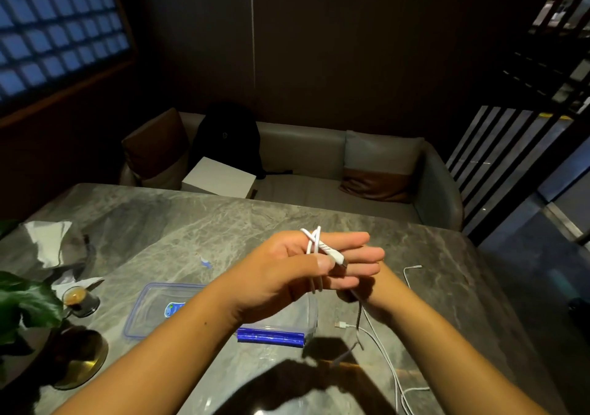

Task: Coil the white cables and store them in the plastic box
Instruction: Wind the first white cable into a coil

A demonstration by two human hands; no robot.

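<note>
White cable (314,244) sits up in the air over the desk (191,223), wound in a few loops round the fingers of the left grip (287,271). The loops cross each other at the top like an X. The cable is thin and smooth, with a fat white plug (336,257) that has ridges on its neck and a metal tip. The left grip's thumb pinches this plug against its straight fingers. The loose end of the cable hangs down past the fingers toward the desk.

The right grip (372,288) is just behind the left one and mostly hidden, so I cannot tell if it is open or holding the cable.

Below the left arm lies the plastic box (153,306), see-through with a blue edge and a blue clip (271,337) on its near side. To the right, another white cable (388,362) lies loose on the desk.

On the left stand a small cup (76,296) and a green plant (22,299). Behind the desk is a sofa (303,159) with a black bag (226,140).
</note>
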